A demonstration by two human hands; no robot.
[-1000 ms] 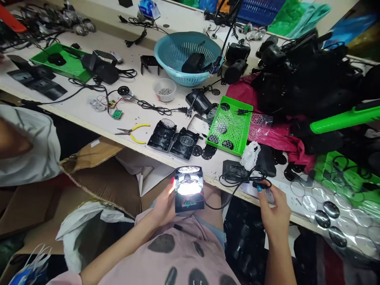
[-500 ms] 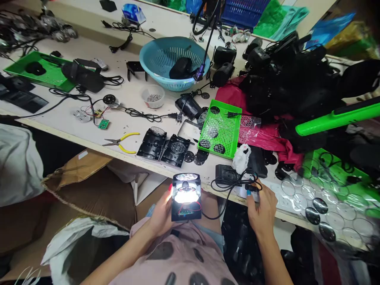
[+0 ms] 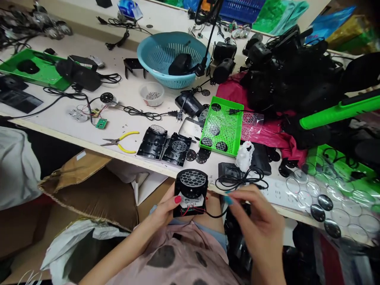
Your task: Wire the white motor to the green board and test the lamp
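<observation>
My left hand grips an unlit black lamp housing by its left side, thumb on the front. The housing has a honeycomb disc on top, a white part inside, and red wires at a small green board. A black cord runs from its right side. My right hand hovers to the right of the housing, apart from it. Its thumb and forefinger reach leftward with nothing visible between them; the other fingers are partly hidden. Behind it a coiled black cord lies by a white power strip.
Yellow-handled pliers and two black half-shells lie near the table edge. A green basket holds honeycomb discs. Farther back are a tub of screws and a blue colander. Clear discs lie at right.
The lamp's bright light has gone out, and the housing has tilted, showing its honeycomb disc. My right hand has left the power strip and moved left toward the housing.
</observation>
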